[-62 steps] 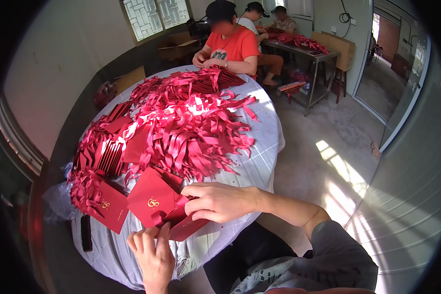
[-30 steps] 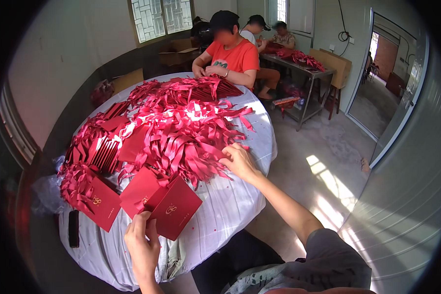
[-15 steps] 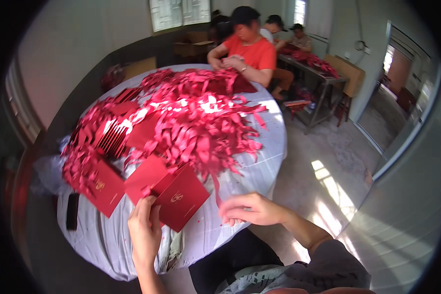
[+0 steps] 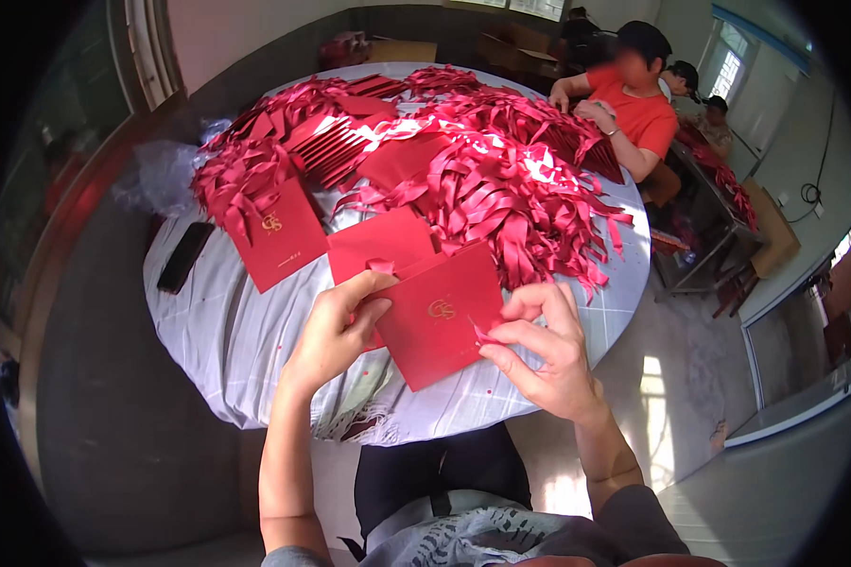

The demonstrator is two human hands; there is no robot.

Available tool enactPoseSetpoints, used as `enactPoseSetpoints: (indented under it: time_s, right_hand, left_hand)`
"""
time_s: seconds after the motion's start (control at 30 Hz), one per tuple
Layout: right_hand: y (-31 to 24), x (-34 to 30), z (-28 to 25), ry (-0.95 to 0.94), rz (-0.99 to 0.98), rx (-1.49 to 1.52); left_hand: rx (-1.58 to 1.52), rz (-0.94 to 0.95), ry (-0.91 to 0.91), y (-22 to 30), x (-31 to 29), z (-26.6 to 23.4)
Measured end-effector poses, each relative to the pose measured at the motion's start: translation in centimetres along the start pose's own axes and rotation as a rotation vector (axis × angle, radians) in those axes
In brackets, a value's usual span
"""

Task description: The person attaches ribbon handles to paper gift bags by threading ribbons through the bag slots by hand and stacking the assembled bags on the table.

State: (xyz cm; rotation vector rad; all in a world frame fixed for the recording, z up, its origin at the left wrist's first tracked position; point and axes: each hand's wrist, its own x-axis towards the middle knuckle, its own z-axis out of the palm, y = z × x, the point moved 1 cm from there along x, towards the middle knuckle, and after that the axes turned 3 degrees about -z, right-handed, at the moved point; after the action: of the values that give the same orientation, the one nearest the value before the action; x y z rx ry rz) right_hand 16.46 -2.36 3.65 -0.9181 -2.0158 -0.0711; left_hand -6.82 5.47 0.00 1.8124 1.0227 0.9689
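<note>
Over the near edge of the table, a flat red square card folder (image 4: 435, 321) with a gold emblem is tilted in front of me. My left hand (image 4: 340, 326) is closed on its left edge, thumb on top, with a bit of ribbon by the fingers. At the folder's right edge, my right hand (image 4: 548, 350) pinches a small end of red ribbon (image 4: 485, 337) between thumb and finger. Another red folder (image 4: 378, 244) lies partly under the held one. A further emblem folder (image 4: 279, 241) rests to its left.
A heap of red ribbons (image 4: 511, 189) and a row of stacked folders (image 4: 331, 151) cover much of the round table. A black phone-like object (image 4: 185, 257) lies at the left, near clear plastic (image 4: 165, 180). Across the table sits a person in a red shirt (image 4: 633, 113); others work behind.
My view has swung left. My right hand has come from beside the folder to its right edge and now pinches ribbon there. My left hand keeps its hold.
</note>
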Motion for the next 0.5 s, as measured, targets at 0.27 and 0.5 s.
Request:
enactPoseSetpoints:
  time_s: [0.27,0.5]
  right_hand:
    - [0.4,-1.1,4.8,-0.071,0.504,0.493]
    - [0.5,-1.1,6.4,0.106,0.364,0.372]
  left_hand:
    - [-0.161,-0.08,-0.108,0.2,-0.2,0.9]
    - [-0.122,0.005,-0.073,0.6,-0.1,1.6]
